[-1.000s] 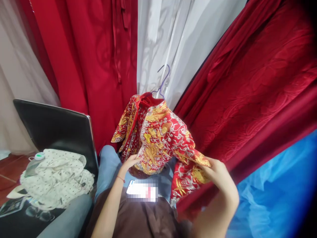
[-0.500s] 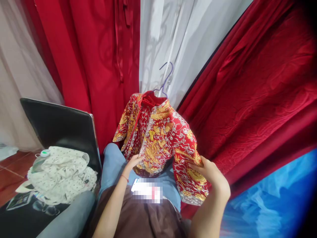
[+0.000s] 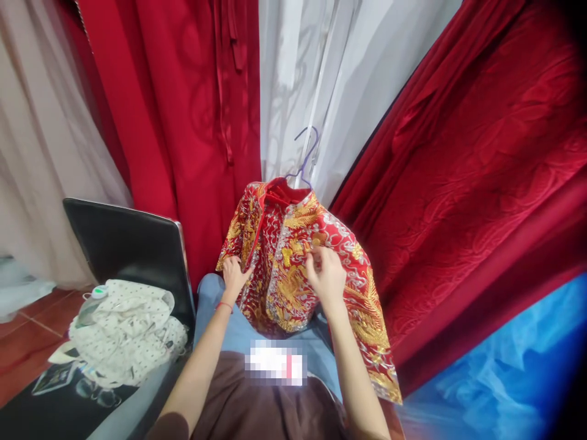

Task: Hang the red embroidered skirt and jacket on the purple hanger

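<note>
Both hands have moved since half a second ago: the right hand [image 3: 328, 275] has left the sleeve for the chest of an embroidered jacket [image 3: 293, 275], and the left hand [image 3: 235, 280] has gone from the front edge to the opposite sleeve side. Red with dense gold and silver stitching, the jacket hangs open on a purple hanger [image 3: 302, 170], its hem over the person's jeans [image 3: 213, 299]. The left hand is spread, thumb away from the fingers, against the garment; the right hand's fingers are curled (whether they pinch cloth, I cannot tell). A bright, pixelated object [image 3: 275, 362] rests on the lap. To the left, dotted white fabric [image 3: 128, 342] is heaped on a black seat [image 3: 50, 415] against its backrest [image 3: 132, 244]; sunglasses [image 3: 98, 391] lie beside it, toward the seat's near edge.
</note>
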{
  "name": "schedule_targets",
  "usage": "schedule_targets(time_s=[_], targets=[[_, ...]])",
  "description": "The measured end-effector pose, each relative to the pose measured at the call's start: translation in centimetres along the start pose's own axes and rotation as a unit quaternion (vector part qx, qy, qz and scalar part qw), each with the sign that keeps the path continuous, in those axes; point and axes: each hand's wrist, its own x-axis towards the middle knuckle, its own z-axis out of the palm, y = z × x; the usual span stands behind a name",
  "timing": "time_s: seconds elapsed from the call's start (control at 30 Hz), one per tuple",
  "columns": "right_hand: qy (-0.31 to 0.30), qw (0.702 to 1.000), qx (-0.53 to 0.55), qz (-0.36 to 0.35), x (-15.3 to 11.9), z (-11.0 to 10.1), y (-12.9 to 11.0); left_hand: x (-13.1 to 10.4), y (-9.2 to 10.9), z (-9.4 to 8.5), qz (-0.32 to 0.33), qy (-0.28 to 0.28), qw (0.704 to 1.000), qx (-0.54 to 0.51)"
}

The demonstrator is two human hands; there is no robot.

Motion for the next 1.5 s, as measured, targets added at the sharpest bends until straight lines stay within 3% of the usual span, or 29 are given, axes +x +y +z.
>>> schedule_targets(time_s=[0.1,0.2,0.27,0.4,0.5,0.57,0.67,0.73,0.83,0.87,0.93,1.0,1.13,1.23,1.3,1.4,1.43,1.5], targets=[[0.009,1.0,-0.015,0.017,1.8,1.8,3.4,0.2,0.1,-0.4,0.049,-0.122,0.991,0.029],[-0.006,1.0,0.001,-0.014,2.3,2.6,4.9,-2.1,1.3,-0.1,0.044,-0.162,0.985,0.034],[0.003,1.0,0.01,-0.023,1.7,3.2,4.2,-4.4,3.0,0.2,0.025,-0.183,0.981,0.055],[0.029,0.998,0.061,-0.017,-0.5,4.9,0.6,-8.4,7.3,0.7,0.014,-0.209,0.974,0.086],[-0.013,0.99,0.142,-0.003,-1.4,6.8,-1.2,-9.6,9.5,0.6,0.047,-0.236,0.967,0.086],[-0.072,0.974,0.215,0.03,-1.5,8.1,-1.3,-9.2,10.3,-0.6,0.085,-0.256,0.959,0.085],[-0.137,0.939,0.306,0.081,-1.5,9.3,-0.8,-6.7,11.3,-5.3,0.169,-0.274,0.945,0.052],[-0.145,0.927,0.338,0.073,-1.7,9.4,-0.9,-4.3,12.6,-9.7,0.21,-0.212,0.954,-0.007],[-0.147,0.928,0.343,0.014,-2.1,8.7,-2.6,-1.0,15.3,-15.4,0.217,0.009,0.975,-0.057],[-0.151,0.928,0.341,-0.008,-2.2,8.4,-3.4,-0.3,16.1,-16.5,0.211,0.076,0.973,-0.049],[-0.165,0.92,0.351,-0.051,-2.4,7.9,-5.2,0.4,17.0,-17.6,0.184,0.149,0.972,0.004],[-0.177,0.909,0.37,-0.074,-2.4,7.6,-6.8,0.5,16.9,-17.9,0.144,0.143,0.977,0.07],[-0.197,0.882,0.425,-0.048,-1.1,7.2,-8.9,1.0,15.6,-19.9,0.054,0.051,0.99,0.123],[-0.194,0.856,0.477,-0.034,1.1,6.3,-10.3,2.0,16.8,-22.9,0.032,0.101,0.987,0.118],[-0.169,0.845,0.508,-0.021,2.6,5.5,-10.9,2.5,18.8,-24.3,0.041,0.159,0.981,0.101],[-0.114,0.835,0.538,0.011,3.5,4.5,-10.0,2.2,21.8,-24.3,0.092,0.194,0.974,0.069],[-0.098,0.835,0.542,0.025,3.3,4.5,-9.1,2.0,22.3,-23.9,0.126,0.176,0.974,0.059],[-0.079,0.838,0.536,0.063,2.1,4.9,-6.5,1.7,22.3,-22.8,0.214,0.09,0.972,0.03]])
